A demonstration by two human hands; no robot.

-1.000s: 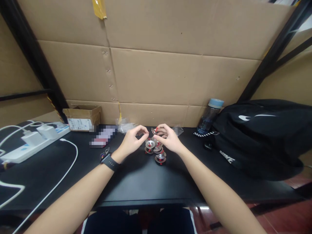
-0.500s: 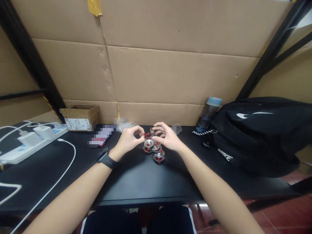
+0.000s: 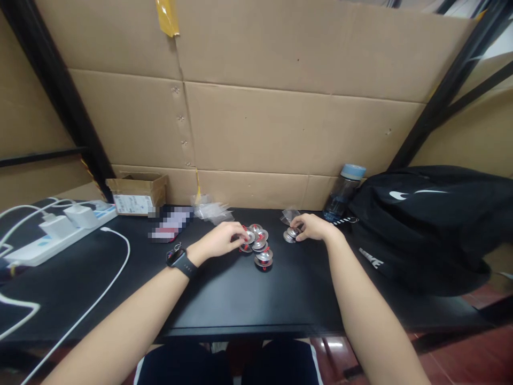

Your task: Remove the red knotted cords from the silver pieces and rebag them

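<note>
A cluster of small silver domed discs with red cords, which look like finger cymbals (image 3: 263, 256), lies on the black table in front of me. My left hand (image 3: 225, 239) reaches the cluster's left side, its fingers closed on the edge of a cymbal there; the fingertips are partly hidden. Further right, my right hand (image 3: 313, 228) has thumb and fingers pinched on one of two silver cymbals (image 3: 289, 235) that lie together, apart from the cluster. A dark watch (image 3: 179, 261) is on my left wrist.
Clear plastic bags (image 3: 212, 209) lie behind the cluster, another bag (image 3: 289, 215) behind my right hand. On the left are a phone (image 3: 173, 223), a cardboard box (image 3: 138, 195) and a power strip (image 3: 60, 235) with white cables. A bottle (image 3: 343, 190) and black backpack (image 3: 425, 230) stand right.
My right hand has moved right, away from the cluster, with cymbals now under its fingers. My left hand has come down onto the cluster's left side. The view has shifted slightly.
</note>
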